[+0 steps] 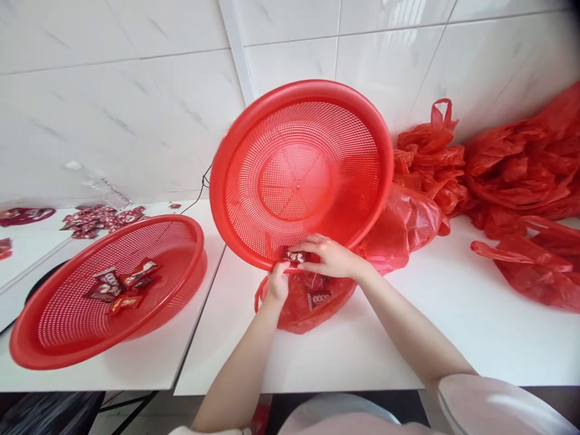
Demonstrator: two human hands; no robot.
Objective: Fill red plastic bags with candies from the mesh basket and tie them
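Where the tilted basket (296,181) dipped lowest, one dark packet (295,257) with pale lettering sat gripped between the right hand's (327,256) fingers and thumb, its long axis roughly sideways, along the rim. Just beside it, the left hand (278,281) touched the rim; its fingers were partly hidden, so whether its grip was closed could not be told. Red, round and latticed, the tilted basket opened toward the person (493,399). Below it sat one open red bag (292,311) with at least two dark wrappers (319,299) inside. Left of it stood a second basket (63,320), holding several overlapping sweets (107,284). Right of it, at least three crumpled bags (521,163) covered part of the white table (394,338).
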